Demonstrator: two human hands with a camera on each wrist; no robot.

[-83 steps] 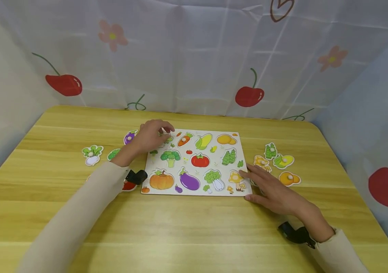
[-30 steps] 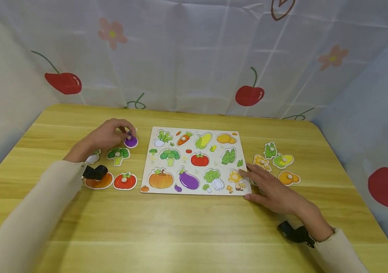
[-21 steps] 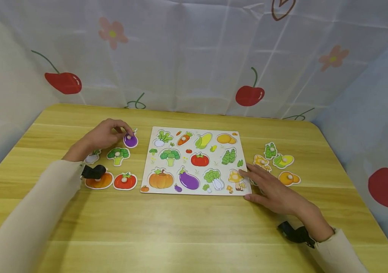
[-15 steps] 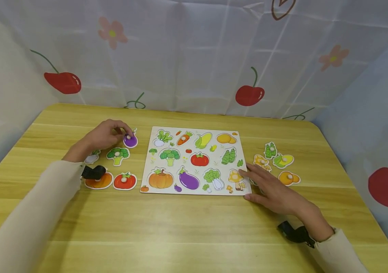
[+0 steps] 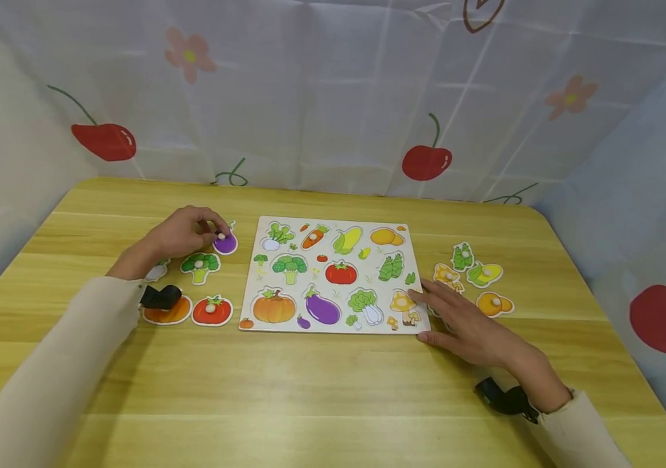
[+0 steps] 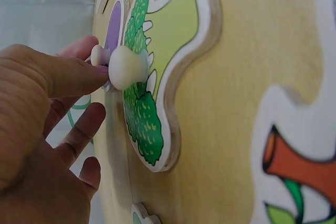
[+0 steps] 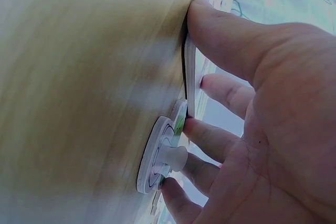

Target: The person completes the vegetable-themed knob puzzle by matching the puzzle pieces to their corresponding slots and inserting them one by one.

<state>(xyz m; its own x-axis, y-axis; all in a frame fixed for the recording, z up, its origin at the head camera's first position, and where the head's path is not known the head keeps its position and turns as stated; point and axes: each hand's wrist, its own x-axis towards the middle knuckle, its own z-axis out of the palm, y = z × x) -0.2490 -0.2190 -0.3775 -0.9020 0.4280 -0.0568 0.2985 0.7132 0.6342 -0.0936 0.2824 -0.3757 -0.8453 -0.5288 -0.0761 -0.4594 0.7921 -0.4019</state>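
The thumb and index finger of my left hand (image 5: 183, 233) pinch the small white knob of a purple eggplant puzzle piece (image 5: 226, 244), left of the puzzle board. In the left wrist view the eggplant piece (image 6: 113, 27) shows partly behind the thumb, beyond a broccoli piece (image 6: 184, 19). My right hand (image 5: 473, 328) rests at the right front corner of the white vegetable puzzle board (image 5: 362, 224), fingers extended, index fingertip on its surface and thumb at the corner. A knobbed piece (image 7: 157, 156) lies under the right fingers, mostly hidden in the head view. A carrot piece (image 5: 309, 242) sits in the board.
Broccoli (image 5: 201, 276), tomato (image 5: 211, 316), pumpkin (image 5: 166, 316) and partly hidden radish (image 5: 156, 272) pieces lie left of the board. Mushroom (image 5: 444, 273), green asparagus-like (image 5: 462, 250), corn (image 5: 492, 273) and potato-like (image 5: 486, 302) pieces lie right. A printed curtain (image 5: 309, 97) hangs behind the table.
My left hand has moved left from the board's upper left corner to the eggplant piece and now pinches its knob. The right hand has stayed at the board's corner.
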